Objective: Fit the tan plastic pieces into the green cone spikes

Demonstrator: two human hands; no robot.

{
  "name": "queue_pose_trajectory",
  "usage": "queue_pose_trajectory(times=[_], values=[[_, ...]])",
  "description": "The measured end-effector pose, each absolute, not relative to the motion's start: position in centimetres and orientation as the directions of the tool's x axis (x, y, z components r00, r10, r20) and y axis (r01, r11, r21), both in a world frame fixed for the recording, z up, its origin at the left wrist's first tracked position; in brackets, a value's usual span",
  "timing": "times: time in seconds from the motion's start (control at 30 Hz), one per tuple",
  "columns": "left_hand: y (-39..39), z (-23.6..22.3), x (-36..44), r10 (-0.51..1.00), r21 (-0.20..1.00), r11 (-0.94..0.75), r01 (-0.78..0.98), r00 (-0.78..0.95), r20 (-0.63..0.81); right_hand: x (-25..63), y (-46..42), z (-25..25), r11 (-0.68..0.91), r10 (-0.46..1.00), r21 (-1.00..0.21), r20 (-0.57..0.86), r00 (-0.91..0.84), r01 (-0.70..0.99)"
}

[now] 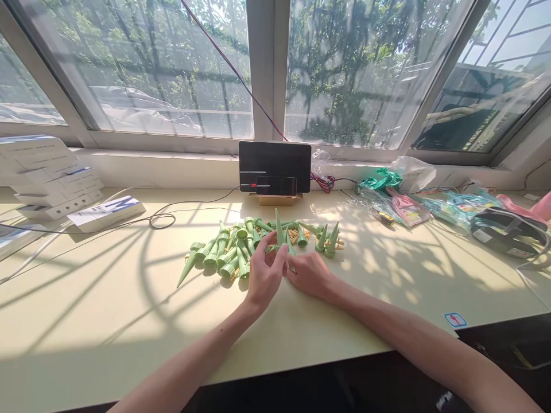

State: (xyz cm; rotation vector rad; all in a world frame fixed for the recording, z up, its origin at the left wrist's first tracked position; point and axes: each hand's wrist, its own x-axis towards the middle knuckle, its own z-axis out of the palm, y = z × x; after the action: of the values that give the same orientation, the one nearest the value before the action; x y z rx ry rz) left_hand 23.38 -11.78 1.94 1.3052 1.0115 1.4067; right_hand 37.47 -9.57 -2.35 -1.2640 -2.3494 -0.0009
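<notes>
My left hand [263, 275] is closed around a hollow green plastic spike [279, 229], its point facing up. Close against it, my right hand [312, 273] pinches a second green spike [290, 248], mostly covered by the fingers. Just beyond both hands lies a loose pile of similar green plastic spikes [241, 256], some with wide round collars. Small tan pieces [294, 236] show among them. To the right of the pile, two pointed green cones [332, 241] stand upright beside more tan pieces.
A dark tablet [274, 163] stands by the window, with a phone [276, 185] on a cardboard stand before it. White boxes [47, 175] are stacked at the left, near a black cable [162, 219]. Plastic bags [381, 182] and a black device [508, 232] lie at the right.
</notes>
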Motion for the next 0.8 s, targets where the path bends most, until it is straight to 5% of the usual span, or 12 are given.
queue_pose_trajectory(times=[0.57,0.8], values=[[-11.4,1.5,23.4,0.966,0.963,-0.254,-0.089,0.029,0.257,37.1,-10.0,-0.7,0.483,0.872,-0.172,0.188,-0.453,0.859],[-11.4,1.6,23.3,0.966,0.962,-0.253,-0.098,0.036,0.258,37.2,-9.9,-1.1,0.467,0.877,-0.16,0.21,-0.432,0.87]])
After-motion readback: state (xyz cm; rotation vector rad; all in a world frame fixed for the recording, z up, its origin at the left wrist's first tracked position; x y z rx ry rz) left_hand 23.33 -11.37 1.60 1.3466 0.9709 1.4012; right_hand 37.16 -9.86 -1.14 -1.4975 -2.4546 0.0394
